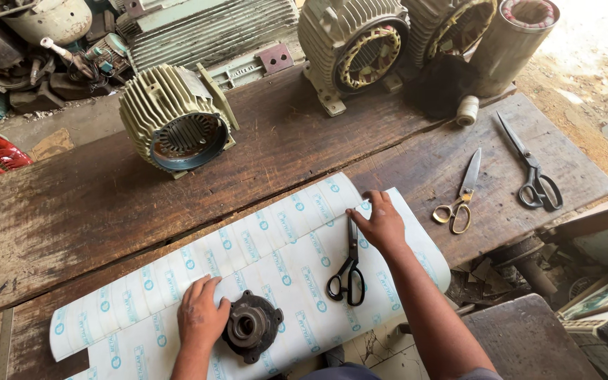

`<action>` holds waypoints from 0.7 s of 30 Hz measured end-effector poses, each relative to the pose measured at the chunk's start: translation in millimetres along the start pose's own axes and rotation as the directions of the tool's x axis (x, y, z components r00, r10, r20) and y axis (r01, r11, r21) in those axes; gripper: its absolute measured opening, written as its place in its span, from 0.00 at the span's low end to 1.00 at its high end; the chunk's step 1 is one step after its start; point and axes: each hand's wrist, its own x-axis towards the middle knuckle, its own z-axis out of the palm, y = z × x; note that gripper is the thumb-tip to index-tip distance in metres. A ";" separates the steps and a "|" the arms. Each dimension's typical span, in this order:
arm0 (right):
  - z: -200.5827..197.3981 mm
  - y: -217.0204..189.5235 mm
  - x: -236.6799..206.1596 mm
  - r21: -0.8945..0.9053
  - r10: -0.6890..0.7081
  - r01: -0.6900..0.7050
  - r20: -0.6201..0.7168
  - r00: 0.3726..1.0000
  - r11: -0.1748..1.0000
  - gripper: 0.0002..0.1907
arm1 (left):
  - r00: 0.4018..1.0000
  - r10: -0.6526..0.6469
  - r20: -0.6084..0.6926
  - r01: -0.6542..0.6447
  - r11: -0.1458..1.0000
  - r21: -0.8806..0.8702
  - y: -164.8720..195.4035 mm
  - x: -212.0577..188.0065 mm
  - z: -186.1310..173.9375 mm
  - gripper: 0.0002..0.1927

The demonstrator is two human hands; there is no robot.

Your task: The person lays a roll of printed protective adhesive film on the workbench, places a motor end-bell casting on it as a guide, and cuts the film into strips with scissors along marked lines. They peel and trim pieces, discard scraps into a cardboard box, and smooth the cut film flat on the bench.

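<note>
Both hands [202,317] [381,224] press white sheet [283,246] on wooden bench [107,204].

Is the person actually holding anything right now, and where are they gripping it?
Nothing is gripped. The left hand lies flat on the white printed sheet, beside the dark metal cap. The right hand presses the sheet near the black scissors.

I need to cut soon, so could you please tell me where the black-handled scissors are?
The black-handled scissors lie on the white printed sheet, just below the right hand and right of the dark round motor end cap.
</note>
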 end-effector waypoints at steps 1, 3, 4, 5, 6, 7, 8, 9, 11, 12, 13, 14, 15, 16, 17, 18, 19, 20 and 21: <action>1.0 0.3 -3.5 -0.008 0.020 -0.020 -0.006 1.000 1.000 0.29 | 1.000 0.001 0.000 -0.001 1.000 0.009 -3.9 -2.0 -0.7 0.25; 7.7 -3.1 -24.7 -0.024 -0.054 0.055 0.045 0.998 0.998 0.27 | 0.999 0.021 -0.025 -0.021 1.000 0.017 -14.1 -6.8 -2.5 0.25; 11.8 -7.1 -37.9 -0.029 -0.091 0.093 0.068 0.994 0.995 0.26 | 0.998 0.039 -0.052 -0.038 0.999 0.017 -20.4 -10.5 -3.9 0.25; 16.3 -11.4 -53.2 -0.089 -0.062 0.078 0.170 0.984 0.993 0.25 | 0.996 0.054 -0.077 -0.053 0.998 0.014 -26.6 -13.2 -5.1 0.25; 19.9 -14.2 -71.0 -0.155 -0.025 0.069 0.272 0.962 0.985 0.25 | 0.998 0.036 -0.056 -0.035 0.999 0.017 -32.3 -15.7 -5.3 0.24; 21.7 -15.6 -88.9 -0.167 -0.023 0.071 0.272 0.962 0.983 0.25 | 0.999 0.018 -0.035 -0.018 1.000 0.017 -38.0 -18.1 -5.6 0.24; 24.4 -18.7 -105.5 -0.176 -0.024 0.074 0.269 0.963 0.982 0.26 | 1.000 0.001 -0.018 -0.001 1.000 0.020 -43.7 -19.6 -6.8 0.24; 27.3 -22.0 -115.0 -0.186 -0.026 0.077 0.266 0.964 0.980 0.28 | 0.999 -0.030 -0.011 0.030 0.998 0.049 -48.2 -19.5 -7.7 0.24; 33.9 -25.5 -127.2 -0.161 0.021 0.009 0.187 0.982 0.987 0.27 | 0.996 -0.091 0.005 0.090 0.990 0.106 -53.1 -18.6 -7.9 0.23; 37.5 -26.0 -132.1 -0.146 0.050 -0.029 0.146 0.988 0.989 0.27 | 0.999 -0.019 -0.046 0.022 0.996 0.081 -49.6 -15.6 -5.3 0.23; 40.8 -25.6 -135.4 -0.140 0.066 -0.050 0.116 0.991 0.989 0.28 | 0.993 0.051 -0.108 -0.045 0.997 0.059 -41.6 -7.5 -2.6 0.23; 44.2 -24.3 -136.5 -0.129 0.072 -0.061 0.087 0.994 0.990 0.29 | 0.977 0.112 -0.180 -0.106 0.993 0.043 -37.1 -1.8 -3.4 0.24; 48.7 -23.1 -133.6 -0.114 0.071 -0.064 0.062 0.996 0.991 0.30 | 0.980 0.155 -0.125 -0.166 0.983 -0.079 -26.3 8.6 -3.0 0.24; 52.6 -20.4 -130.5 -0.142 0.122 -0.111 0.071 0.990 0.984 0.29 | 0.892 0.325 -0.313 -0.383 0.912 -0.146 -10.5 13.7 1.6 0.27; 55.1 -15.7 -128.5 -0.175 0.169 -0.152 0.083 0.982 0.973 0.27 | 0.878 0.352 -0.326 -0.424 0.887 -0.184 8.6 15.4 8.5 0.28; 56.1 -9.1 -127.7 -0.214 0.215 -0.191 0.097 0.972 0.958 0.25 | 0.818 0.443 -0.367 -0.528 0.832 -0.172 28.7 16.8 14.5 0.27; 55.7 -0.2 -129.1 -0.233 0.239 -0.207 0.115 0.964 0.950 0.25 | 0.806 0.488 -0.333 -0.566 0.802 -0.194 47.3 15.7 19.5 0.27; 52.3 10.8 -127.9 -0.252 0.266 -0.228 0.127 0.956 0.940 0.24 | 0.833 0.517 -0.198 -0.548 0.819 -0.168 67.6 11.6 24.1 0.29; 48.1 20.5 -121.9 -0.263 0.293 -0.252 0.129 0.947 0.931 0.24 | 0.841 0.538 -0.062 -0.541 0.830 -0.135 85.4 12.7 23.6 0.31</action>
